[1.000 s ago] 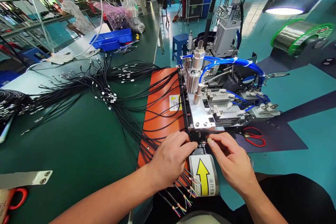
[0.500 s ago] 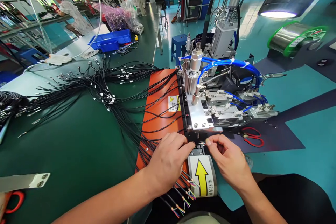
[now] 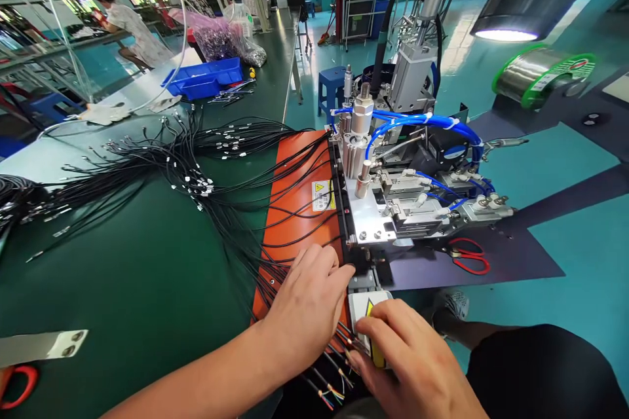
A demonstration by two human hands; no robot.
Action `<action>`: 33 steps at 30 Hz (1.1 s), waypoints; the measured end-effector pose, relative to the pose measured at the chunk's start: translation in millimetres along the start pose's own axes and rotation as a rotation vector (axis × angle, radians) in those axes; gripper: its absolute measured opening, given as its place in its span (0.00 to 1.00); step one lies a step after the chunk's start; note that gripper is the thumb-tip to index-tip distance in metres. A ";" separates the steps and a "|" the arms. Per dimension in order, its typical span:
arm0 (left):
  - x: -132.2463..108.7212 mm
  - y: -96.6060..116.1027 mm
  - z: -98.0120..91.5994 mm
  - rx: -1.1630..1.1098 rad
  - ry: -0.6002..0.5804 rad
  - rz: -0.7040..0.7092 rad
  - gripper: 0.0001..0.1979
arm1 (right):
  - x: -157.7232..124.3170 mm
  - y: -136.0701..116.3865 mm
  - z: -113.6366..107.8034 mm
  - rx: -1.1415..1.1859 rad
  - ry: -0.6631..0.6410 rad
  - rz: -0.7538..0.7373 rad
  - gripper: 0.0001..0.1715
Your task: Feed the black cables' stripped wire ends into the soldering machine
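Note:
My left hand [image 3: 312, 294] rests over the orange plate [image 3: 299, 177] at the front of the metal machine [image 3: 393, 170]. Its fingers are curled, with thumb and forefinger together at the machine's near edge; whatever they grip is hidden. My right hand [image 3: 413, 353] is over the white guide with a yellow arrow [image 3: 358, 306], partly covering it. The thumb and fingertips of that hand are apart around the end of a black cable [image 3: 346, 339]. Other cable ends with stripped, coloured wires [image 3: 331, 394] stick out below my left hand.
Bundled black cables [image 3: 196, 183] with white connectors spread across the green table [image 3: 162, 275]. Red-handled scissors [image 3: 469, 256] lie right of the machine. A blue tray [image 3: 206, 78] stands farther back, a wire spool [image 3: 543, 75] at right. Two people sit at the far left.
My right hand has moved from the machine's front edge down and toward me, to the cable ends. My left hand stays at the machine's edge. The camera view has shifted slightly.

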State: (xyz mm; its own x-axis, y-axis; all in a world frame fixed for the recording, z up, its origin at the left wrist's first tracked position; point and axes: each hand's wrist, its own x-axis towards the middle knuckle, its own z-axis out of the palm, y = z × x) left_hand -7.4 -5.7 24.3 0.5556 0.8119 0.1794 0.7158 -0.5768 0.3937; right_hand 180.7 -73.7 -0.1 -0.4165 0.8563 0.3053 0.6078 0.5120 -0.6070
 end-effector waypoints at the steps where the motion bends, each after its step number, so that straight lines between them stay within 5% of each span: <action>1: 0.1 0.2 -0.1 -0.001 0.012 0.001 0.12 | -0.8 -1.5 2.9 -0.025 0.014 -0.004 0.05; 6: 2.5 -0.8 -0.4 -0.098 0.078 0.065 0.10 | 3.2 -0.6 1.9 0.024 0.024 0.005 0.08; 12: 11.2 -6.5 -28.3 -0.112 -0.287 0.184 0.07 | 6.4 5.8 -11.9 0.146 0.024 0.157 0.07; 16: 15.0 -13.6 -42.0 -0.178 -0.373 0.187 0.06 | 6.5 5.0 -14.9 0.163 0.025 0.154 0.07; 20: 15.0 -15.2 -38.6 -0.298 -0.319 0.133 0.07 | 5.5 5.8 -22.1 0.189 0.070 0.163 0.04; 25: 14.0 -11.2 -20.2 -0.416 -0.125 0.082 0.06 | -2.9 18.1 -28.9 0.083 0.194 0.244 0.11; 33: 8.2 -5.0 8.3 -0.295 0.029 0.146 0.11 | -9.3 25.3 -21.6 0.054 0.228 0.299 0.13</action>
State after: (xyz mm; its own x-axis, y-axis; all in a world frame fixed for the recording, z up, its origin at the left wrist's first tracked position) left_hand -3.0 3.1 16.3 0.6283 0.7269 0.2772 0.4735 -0.6400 0.6051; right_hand 214.5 -67.2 -2.5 -0.0612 0.9635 0.2606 0.6407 0.2381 -0.7299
